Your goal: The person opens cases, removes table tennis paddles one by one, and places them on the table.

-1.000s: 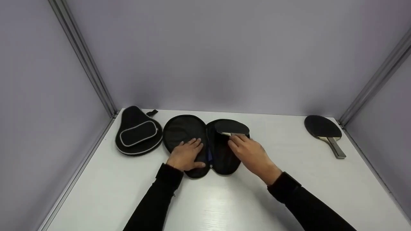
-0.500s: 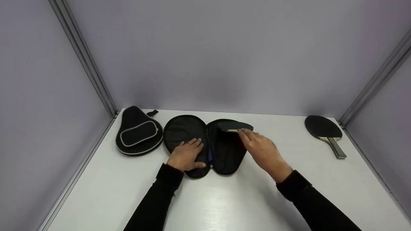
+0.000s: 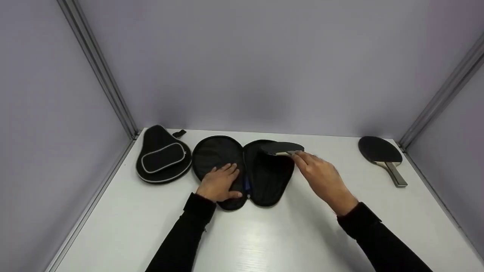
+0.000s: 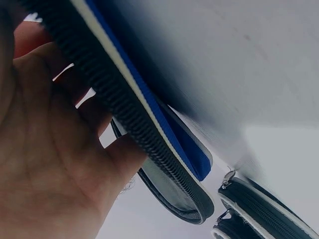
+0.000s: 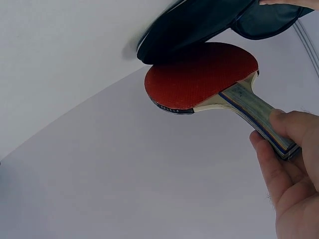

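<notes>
An open black paddle case [image 3: 242, 172] lies unzipped and spread flat in the middle of the white table. My left hand [image 3: 219, 183] rests flat on its left half; the left wrist view shows the case's zipper edge [image 4: 124, 119] against my palm. My right hand [image 3: 321, 177] grips the handle of a table tennis paddle [image 3: 281, 147], lifted over the case's right half. In the right wrist view the paddle [image 5: 202, 77] shows its red underside and my fingers [image 5: 286, 164] curl round the wooden handle.
A second, zipped black case [image 3: 162, 155] with a grey-trimmed pocket lies at the back left. Another black paddle [image 3: 382, 155] lies at the back right near the corner post. Grey walls close the table on three sides.
My right hand has lifted the paddle out of the case's right half and carried it up and to the right. The left hand has stayed put.
</notes>
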A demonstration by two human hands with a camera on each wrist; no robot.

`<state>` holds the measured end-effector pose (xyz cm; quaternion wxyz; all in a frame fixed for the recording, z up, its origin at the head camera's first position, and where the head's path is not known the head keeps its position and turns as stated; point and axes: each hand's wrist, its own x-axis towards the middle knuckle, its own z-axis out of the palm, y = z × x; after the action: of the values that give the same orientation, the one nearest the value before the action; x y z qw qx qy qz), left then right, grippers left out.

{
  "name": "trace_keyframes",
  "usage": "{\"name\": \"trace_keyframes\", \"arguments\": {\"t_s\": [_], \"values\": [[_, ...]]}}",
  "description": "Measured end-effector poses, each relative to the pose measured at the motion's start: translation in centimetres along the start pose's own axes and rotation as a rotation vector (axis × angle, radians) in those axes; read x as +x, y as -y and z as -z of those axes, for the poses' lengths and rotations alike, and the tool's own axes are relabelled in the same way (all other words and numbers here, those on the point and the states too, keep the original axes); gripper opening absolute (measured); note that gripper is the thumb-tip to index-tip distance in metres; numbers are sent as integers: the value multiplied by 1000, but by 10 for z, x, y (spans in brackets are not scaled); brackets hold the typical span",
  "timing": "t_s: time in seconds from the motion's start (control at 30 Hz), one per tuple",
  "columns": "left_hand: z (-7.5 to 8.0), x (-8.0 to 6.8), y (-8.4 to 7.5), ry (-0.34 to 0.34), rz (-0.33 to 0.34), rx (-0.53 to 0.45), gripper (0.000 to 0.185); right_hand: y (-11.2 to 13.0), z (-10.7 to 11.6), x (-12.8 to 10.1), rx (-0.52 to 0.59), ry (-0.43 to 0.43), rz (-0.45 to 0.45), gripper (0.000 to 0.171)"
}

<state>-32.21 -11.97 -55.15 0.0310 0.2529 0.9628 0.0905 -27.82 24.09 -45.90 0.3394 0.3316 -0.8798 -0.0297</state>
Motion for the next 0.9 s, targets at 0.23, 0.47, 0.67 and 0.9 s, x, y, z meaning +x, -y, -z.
{"name": "trace_keyframes", "arguments": {"t_s": [0.23,0.47,0.67,0.9], "values": [[1,0,0,5,-6,34,92,-14,4,-9,41,-23,-28,44],[-6,2,5,-18,-19,26,99,-33,7,-17,31,-54,-56,39],[-13,4,11,-23,-27,-12,97,-47,10,-26,36,-78,-84,38],[12,-8,-9,7,10,15,89,-63,8,-35,16,-116,-96,36]]}}
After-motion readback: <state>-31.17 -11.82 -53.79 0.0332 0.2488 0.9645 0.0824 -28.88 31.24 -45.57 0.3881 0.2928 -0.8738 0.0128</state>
